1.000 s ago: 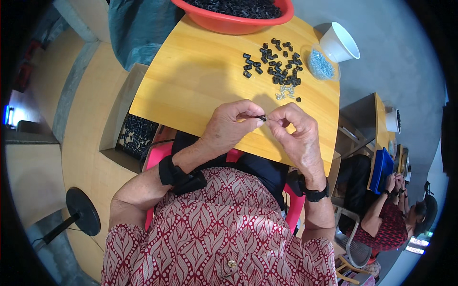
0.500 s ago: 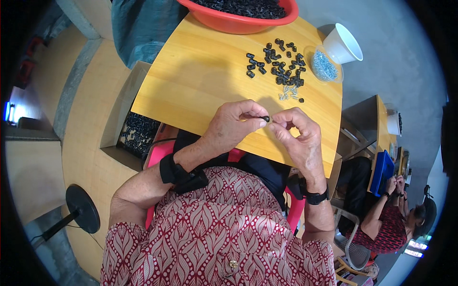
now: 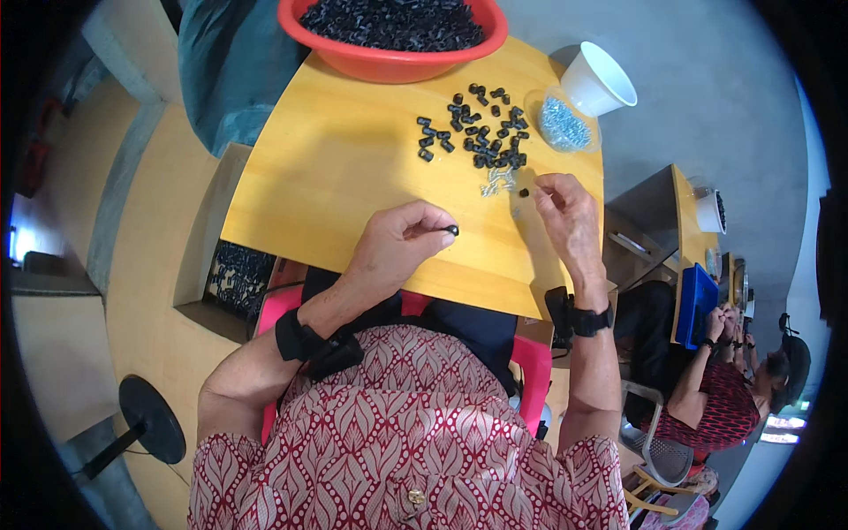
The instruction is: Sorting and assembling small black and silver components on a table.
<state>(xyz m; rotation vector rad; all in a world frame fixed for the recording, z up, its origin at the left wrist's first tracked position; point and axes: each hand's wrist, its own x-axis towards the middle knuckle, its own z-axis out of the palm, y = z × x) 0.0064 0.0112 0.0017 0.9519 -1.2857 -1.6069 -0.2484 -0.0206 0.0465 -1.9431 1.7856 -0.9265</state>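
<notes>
My left hand (image 3: 402, 237) is closed in a pinch over the near part of the table. Between its thumb and forefinger is a small black plastic piece (image 3: 451, 230), only its end showing. My right hand (image 3: 565, 208) hovers farther right, thumb and fingers bent and a little apart, with nothing visible between them. Close to its fingertips lies a single small black piece (image 3: 524, 193). Just left of that is a little heap of silvery screws (image 3: 498, 182). Beyond them, many black plastic pieces (image 3: 481, 141) are scattered in a loose group.
A red basin (image 3: 380, 66) full of black parts stands at the far edge. At the far right are a clear tub of screws (image 3: 565, 124) and a white bucket (image 3: 601, 79). A box of black parts (image 3: 237, 278) sits left of the table. Another person (image 3: 715, 389) works at the right.
My right hand has left the black piece and moved away, to the right and farther out, beside the screws. The left hand keeps its pinch, slightly farther left. The whole view has shifted.
</notes>
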